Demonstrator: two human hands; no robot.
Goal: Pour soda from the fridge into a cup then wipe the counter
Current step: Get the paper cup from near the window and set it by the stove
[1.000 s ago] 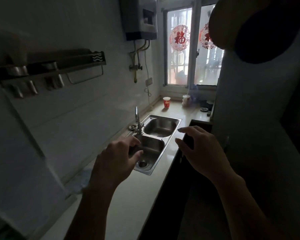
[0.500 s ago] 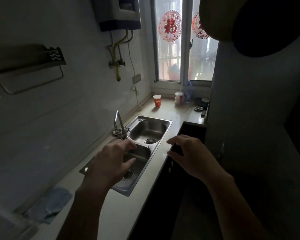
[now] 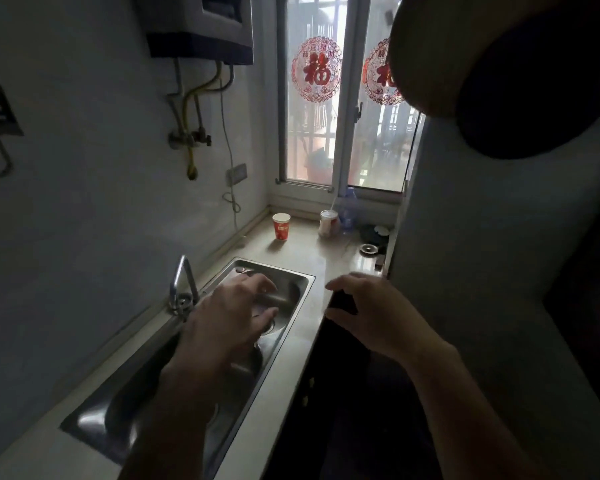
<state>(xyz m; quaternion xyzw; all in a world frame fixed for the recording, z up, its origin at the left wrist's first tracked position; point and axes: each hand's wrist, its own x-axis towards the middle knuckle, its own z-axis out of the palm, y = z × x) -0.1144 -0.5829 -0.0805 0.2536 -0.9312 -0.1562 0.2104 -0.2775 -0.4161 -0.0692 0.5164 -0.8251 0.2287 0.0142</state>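
Note:
A red paper cup (image 3: pixel 281 226) stands on the pale counter (image 3: pixel 329 261) near the far wall, below the window. My left hand (image 3: pixel 229 320) hovers over the steel double sink (image 3: pixel 278 341), fingers loosely spread and holding nothing. My right hand (image 3: pixel 371 317) is raised over the counter's front edge, fingers relaxed and empty. On my right rises a tall white appliance (image 3: pixel 482 271), likely the fridge, with its door closed. No soda is in view.
A tap (image 3: pixel 182 285) stands at the sink's left rim. By the window sit a white lidded cup (image 3: pixel 328 222), a clear bottle (image 3: pixel 349 211) and small dark items (image 3: pixel 374 237). A water heater (image 3: pixel 201 26) hangs on the wall. Dark cabinets lie below the counter edge.
I have walked forward along the counter: the sink, cup and window are nearer, and the wall rack and blue cloth have slid out of view. Both hands stay raised and empty.

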